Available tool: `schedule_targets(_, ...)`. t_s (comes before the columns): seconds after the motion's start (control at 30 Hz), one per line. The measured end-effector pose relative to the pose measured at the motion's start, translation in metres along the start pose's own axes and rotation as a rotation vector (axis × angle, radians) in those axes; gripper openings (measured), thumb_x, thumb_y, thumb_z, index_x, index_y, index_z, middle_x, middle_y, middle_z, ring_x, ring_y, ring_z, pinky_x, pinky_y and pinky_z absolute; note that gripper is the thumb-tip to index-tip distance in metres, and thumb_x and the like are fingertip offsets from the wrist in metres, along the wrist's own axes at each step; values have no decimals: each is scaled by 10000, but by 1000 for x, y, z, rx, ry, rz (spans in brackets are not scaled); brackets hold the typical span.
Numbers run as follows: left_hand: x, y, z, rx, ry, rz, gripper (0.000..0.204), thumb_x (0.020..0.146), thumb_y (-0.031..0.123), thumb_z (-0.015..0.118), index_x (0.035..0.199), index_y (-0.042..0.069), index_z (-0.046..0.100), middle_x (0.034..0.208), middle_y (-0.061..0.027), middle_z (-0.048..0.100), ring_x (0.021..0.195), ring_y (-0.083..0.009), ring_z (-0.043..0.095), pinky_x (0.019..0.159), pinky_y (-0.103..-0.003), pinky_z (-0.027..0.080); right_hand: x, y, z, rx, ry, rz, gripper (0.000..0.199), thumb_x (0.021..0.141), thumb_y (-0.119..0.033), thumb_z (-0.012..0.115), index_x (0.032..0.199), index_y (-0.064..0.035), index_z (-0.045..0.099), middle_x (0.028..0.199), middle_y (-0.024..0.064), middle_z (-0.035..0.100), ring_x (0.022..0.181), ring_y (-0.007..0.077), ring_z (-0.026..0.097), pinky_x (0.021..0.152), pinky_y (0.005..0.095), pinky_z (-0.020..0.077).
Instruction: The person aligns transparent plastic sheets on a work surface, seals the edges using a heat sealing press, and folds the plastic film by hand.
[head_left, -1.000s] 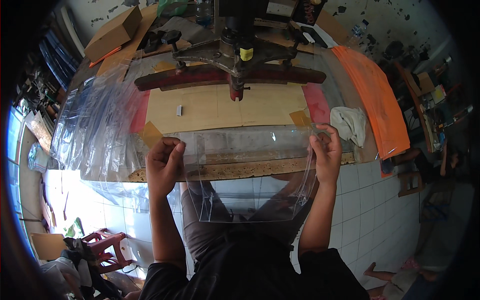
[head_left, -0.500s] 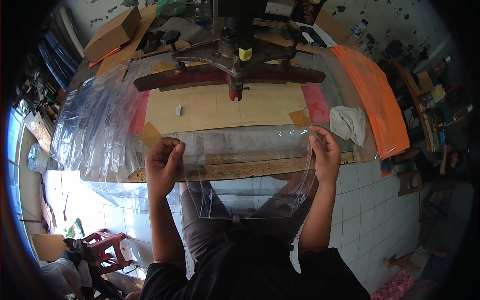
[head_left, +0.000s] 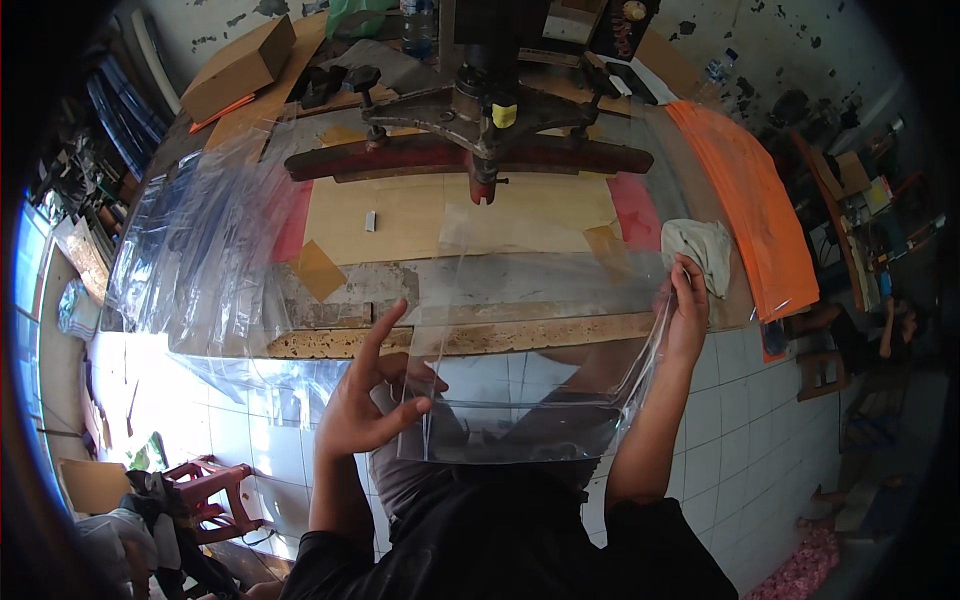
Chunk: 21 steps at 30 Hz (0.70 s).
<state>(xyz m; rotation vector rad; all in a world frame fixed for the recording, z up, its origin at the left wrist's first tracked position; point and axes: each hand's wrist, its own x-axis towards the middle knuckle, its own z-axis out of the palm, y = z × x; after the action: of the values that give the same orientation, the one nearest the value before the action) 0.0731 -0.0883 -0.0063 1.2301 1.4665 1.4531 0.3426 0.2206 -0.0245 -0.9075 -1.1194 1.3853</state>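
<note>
A clear plastic sheet point(head_left: 515, 425), with folded strips along its sides, hangs over the table's front edge above my lap. Its upper part lies over the press bed. My right hand point(head_left: 687, 310) pinches the sheet's right edge near the white cloth. At the sheet's left edge, my left hand point(head_left: 375, 405) has its fingers spread, index finger pointing up and thumb close to the plastic. Some of its fingertips are behind or against the film; whether they touch it I cannot tell. Beyond the sheet is a tan board point(head_left: 390, 205) with a red-barred press head point(head_left: 470, 160) above it.
Clear plastic pieces point(head_left: 190, 260) are heaped on the table's left. Orange sheets point(head_left: 745, 200) lie stacked at the right, beside a white cloth point(head_left: 698, 255). A cardboard box point(head_left: 240, 68) stands at the back left. A red stool point(head_left: 215, 500) is on the floor, lower left.
My left hand has let go of the sheet's upper left corner, moved down and spread its fingers. My right hand has shifted right and slightly down, and the sheet's upper part now extends over the board.
</note>
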Motion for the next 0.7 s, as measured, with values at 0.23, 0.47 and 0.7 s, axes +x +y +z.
schedule_targets(0.23, -28, -11, 6, 109, 74, 15, 759, 871, 1, 714, 1543, -13, 360, 996, -124, 742, 1022, -170, 703, 938, -327, 508, -10, -9, 6, -45, 65, -28, 298, 1021, -291, 666, 1233, -83, 691, 1035, 20, 631, 862, 93, 589, 715, 251, 457)
schedule_targets(0.47, -42, 23, 5, -677, 441, -92, 278, 975, 105, 517, 1122, -91, 649, 909, -184, 690, 658, -212, 678, 614, -281, 536, -53, -15, -40, -528, -381, -618, 462, 961, -111, 633, 1414, -36, 577, 1476, 181, 547, 1388, 314, 506, 1169, 459, 356)
schedule_targets(0.7, -35, 41, -1, -697, 256, 206, 634, 1048, 401, 519, 1361, -150, 529, 897, -279, 690, 686, -348, 730, 606, -354, 602, -96, -38, -19, -212, -474, -629, 800, 859, -303, 834, 1493, 32, 478, 1430, 241, 555, 1345, 314, 550, 1115, 471, 451)
